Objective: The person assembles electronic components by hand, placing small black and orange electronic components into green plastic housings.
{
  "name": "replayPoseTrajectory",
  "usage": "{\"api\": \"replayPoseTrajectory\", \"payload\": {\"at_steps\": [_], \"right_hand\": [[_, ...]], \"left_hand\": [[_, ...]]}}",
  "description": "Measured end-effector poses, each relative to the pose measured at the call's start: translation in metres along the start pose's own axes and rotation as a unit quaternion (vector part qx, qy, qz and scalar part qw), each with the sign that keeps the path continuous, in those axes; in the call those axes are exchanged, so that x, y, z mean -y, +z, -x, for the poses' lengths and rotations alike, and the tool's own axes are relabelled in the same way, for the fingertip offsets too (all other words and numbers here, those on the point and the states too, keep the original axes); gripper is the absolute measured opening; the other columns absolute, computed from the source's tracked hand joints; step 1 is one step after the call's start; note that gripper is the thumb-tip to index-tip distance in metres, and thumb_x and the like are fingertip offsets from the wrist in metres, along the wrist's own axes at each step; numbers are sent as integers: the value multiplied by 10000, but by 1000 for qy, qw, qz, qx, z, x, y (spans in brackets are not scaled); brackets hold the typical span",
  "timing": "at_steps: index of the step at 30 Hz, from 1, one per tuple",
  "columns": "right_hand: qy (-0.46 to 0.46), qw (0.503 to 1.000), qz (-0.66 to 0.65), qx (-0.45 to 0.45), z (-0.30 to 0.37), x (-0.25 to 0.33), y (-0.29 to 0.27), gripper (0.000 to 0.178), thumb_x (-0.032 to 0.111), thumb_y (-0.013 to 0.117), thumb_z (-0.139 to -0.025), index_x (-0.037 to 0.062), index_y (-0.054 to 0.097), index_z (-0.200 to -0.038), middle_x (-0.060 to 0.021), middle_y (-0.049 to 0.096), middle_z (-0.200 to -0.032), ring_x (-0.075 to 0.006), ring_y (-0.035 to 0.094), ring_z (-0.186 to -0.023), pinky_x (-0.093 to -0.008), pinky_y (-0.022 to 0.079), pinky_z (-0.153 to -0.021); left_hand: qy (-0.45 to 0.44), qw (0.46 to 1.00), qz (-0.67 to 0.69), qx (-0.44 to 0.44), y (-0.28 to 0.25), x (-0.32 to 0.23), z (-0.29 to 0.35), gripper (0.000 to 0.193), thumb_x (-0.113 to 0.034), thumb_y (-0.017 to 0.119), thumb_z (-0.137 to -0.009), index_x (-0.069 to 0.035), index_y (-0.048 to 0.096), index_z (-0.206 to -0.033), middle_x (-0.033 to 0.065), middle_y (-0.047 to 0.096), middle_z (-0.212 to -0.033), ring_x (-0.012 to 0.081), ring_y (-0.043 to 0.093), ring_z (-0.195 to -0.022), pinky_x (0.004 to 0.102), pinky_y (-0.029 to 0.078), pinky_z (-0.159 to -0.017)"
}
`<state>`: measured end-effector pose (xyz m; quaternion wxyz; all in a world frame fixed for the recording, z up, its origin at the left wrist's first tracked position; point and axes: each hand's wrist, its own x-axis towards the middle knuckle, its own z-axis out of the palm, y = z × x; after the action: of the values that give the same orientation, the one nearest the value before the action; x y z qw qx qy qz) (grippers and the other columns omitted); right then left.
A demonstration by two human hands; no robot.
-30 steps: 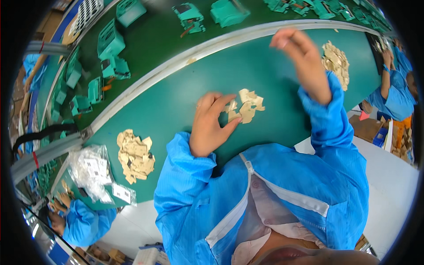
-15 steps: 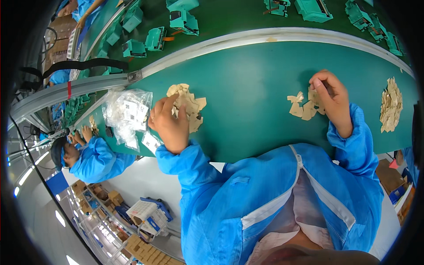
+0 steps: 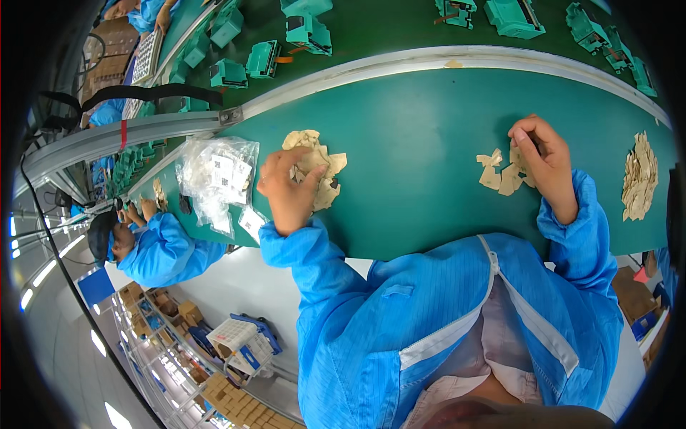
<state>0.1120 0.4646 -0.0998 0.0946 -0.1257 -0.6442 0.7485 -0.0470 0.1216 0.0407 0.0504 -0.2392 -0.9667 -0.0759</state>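
My left hand (image 3: 289, 189) rests on a heap of small tan flat pieces (image 3: 319, 166) on the green table (image 3: 414, 143), its fingers curled over some of them. My right hand (image 3: 542, 159) is closed around tan pieces at the edge of a smaller cluster (image 3: 498, 174) further right. Both forearms wear blue sleeves. What lies under either palm is hidden.
Clear plastic bags with white labels (image 3: 218, 175) lie left of the heap. Another tan pile (image 3: 639, 175) sits at the far right. Green plastic housings (image 3: 307, 32) ride the belt beyond a metal rail (image 3: 400, 64). A person in blue (image 3: 153, 239) works at the left.
My left hand has left the small cluster and gone to the left heap. My right hand came down from the far right pile onto the small cluster. The view has swung left.
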Motion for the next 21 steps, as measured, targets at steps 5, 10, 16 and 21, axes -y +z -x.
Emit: {"api": "replayPoseTrajectory", "payload": {"at_steps": [5, 10, 16, 21], "right_hand": [[-1, 1000, 18, 7, -2, 2, 0, 102, 80, 563, -984, -4, 614, -957, -13, 581, -871, -69, 522, -769, -215, 426, -692], [-4, 1000, 11, 5, 0, 5, -4, 95, 81, 576, -975, -2, 619, -956, -19, 594, -873, -79, 528, -778, -225, 435, -703], [-55, 998, 17, -15, 4, 14, 3, 96, 71, 617, -951, 8, 628, -1023, -28, 622, -921, -121, 575, -860, -264, 474, -784], [-34, 992, -116, 38, 5, 27, 14, 209, 82, 615, -964, 23, 584, -1162, -44, 626, -1011, -115, 597, -933, -281, 495, -819]], "left_hand": [[-88, 991, 102, -21, 4, 4, -2, 243, -53, 803, -697, -68, 689, -911, 49, 643, -922, 229, 611, -870, 348, 467, -814], [-66, 984, 136, -99, -5, -11, -5, 168, -16, 780, -749, -41, 670, -873, 41, 639, -897, 175, 616, -848, 315, 480, -803], [-118, 847, 519, 22, 23, -104, -16, 368, 64, 789, -761, -13, 650, -1093, 8, 645, -858, 93, 605, -786, 234, 485, -714], [-37, 795, 579, 176, 70, -173, -18, 460, 66, 805, -745, -7, 611, -1155, 32, 649, -852, 88, 606, -789, 229, 477, -699]]}}
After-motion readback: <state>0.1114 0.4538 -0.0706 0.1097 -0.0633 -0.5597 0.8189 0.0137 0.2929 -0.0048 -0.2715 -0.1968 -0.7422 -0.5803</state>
